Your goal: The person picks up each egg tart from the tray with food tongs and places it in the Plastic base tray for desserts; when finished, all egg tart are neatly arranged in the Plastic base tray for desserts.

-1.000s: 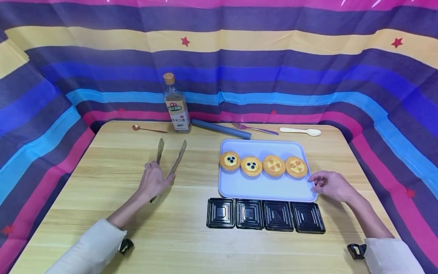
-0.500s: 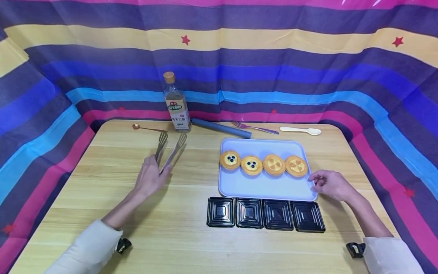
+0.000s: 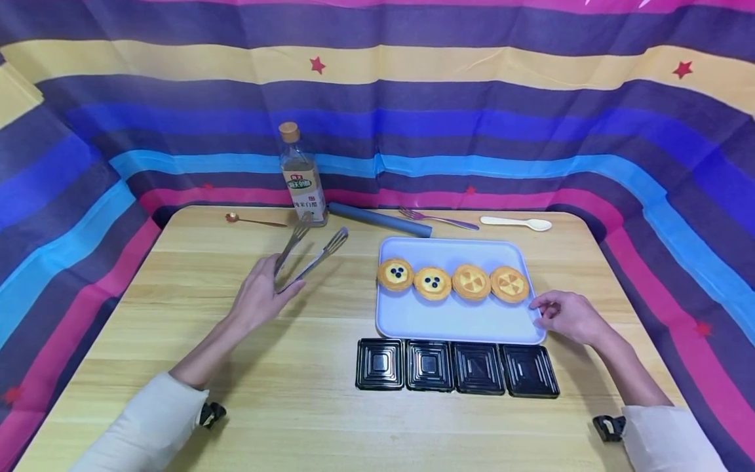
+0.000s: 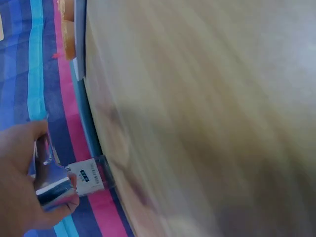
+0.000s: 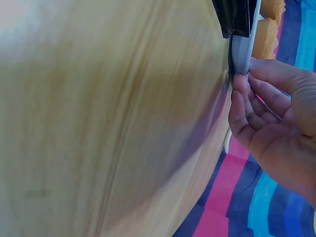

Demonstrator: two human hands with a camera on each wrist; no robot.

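My left hand (image 3: 257, 294) holds metal tongs (image 3: 335, 242) above the left half of the table, with the two slotted ends spread apart and pointing away. In the left wrist view, thumb and fingers wrap round the shiny tongs (image 4: 54, 190). My right hand (image 3: 571, 317) pinches the right edge of a pale lavender tray (image 3: 460, 324); the right wrist view has thumb and fingertips on its rim (image 5: 241, 55). Across the tray lie two tarts with dark berries, one a berry tart (image 3: 395, 275) at the left, and two with wedge-patterned tops, one a patterned tart (image 3: 510, 284) at the right.
Several square black plastic containers (image 3: 428, 366) line the tray's near side. Along the back edge are a small copper-coloured spoon (image 3: 256, 221), a labelled bottle (image 3: 305, 187), a dark blue rod (image 3: 380, 219), a fork (image 3: 439, 218) and a cream spoon (image 3: 516, 223). Striped cloth hangs behind.
My left hand has moved the tongs slightly away from me, and their tips have swung to the right towards the tray. The right hand keeps its place at the tray's edge.
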